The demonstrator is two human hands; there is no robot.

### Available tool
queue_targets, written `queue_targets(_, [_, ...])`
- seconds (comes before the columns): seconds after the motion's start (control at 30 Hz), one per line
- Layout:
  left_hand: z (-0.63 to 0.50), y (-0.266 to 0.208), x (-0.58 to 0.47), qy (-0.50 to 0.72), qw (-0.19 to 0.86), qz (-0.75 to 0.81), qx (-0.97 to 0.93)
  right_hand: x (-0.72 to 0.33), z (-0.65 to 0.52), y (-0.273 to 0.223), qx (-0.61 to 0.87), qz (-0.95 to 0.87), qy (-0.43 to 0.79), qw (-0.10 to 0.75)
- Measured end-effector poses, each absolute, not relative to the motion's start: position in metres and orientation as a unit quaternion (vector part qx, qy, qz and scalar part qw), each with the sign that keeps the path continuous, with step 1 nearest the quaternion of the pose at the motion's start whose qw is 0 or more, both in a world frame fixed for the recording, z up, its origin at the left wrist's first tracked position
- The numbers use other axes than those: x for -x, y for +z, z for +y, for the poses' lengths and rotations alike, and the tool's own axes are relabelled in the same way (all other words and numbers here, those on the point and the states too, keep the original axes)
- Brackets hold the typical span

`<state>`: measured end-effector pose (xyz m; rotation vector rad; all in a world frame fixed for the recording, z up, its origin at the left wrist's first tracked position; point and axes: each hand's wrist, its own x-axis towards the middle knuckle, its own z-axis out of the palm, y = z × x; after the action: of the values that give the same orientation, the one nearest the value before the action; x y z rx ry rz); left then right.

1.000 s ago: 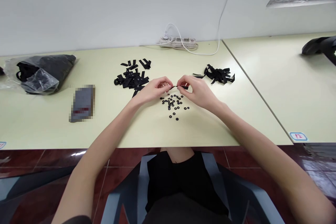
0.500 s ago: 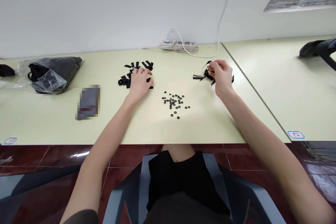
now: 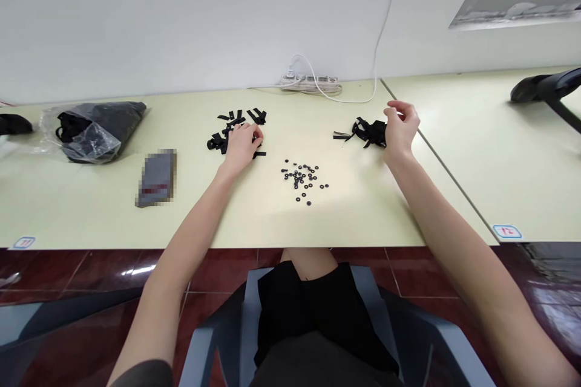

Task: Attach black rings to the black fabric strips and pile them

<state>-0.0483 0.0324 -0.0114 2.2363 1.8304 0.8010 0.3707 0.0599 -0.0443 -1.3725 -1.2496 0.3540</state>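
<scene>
Blk strips (image 3: 373, 132) partly behind hands (image 3: 242, 146) (image 3: 402, 130), pwr strip (image 3: 313, 81) beyond

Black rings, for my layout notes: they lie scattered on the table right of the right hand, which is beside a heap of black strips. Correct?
No: the head view shows the black rings left of the right hand. They do lie scattered on the table, and that hand is beside a heap of black strips.

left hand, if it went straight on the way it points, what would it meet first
The left hand would probably meet the black strips just beyond it, though depth is unclear.
</scene>
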Motion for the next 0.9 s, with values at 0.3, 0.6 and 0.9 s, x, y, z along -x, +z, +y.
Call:
queue_targets(0.3, [0.036, -0.002, 0.028, 0.504, 0.312, 0.445, -0.671, -0.293, 0.016, -0.019, 0.47, -0.63, 0.225, 0.575])
queue_targets(0.6, [0.0, 0.0, -0.013, 0.436, 0.48, 0.348, -0.678, -0.239, -0.029, -0.019, 0.366, -0.732, 0.321, 0.476])
queue_targets(0.9, [-0.001, 0.004, -0.014, 0.421, 0.459, 0.337, -0.706, -0.246, -0.031, -0.008, 0.363, -0.716, 0.389, 0.453])
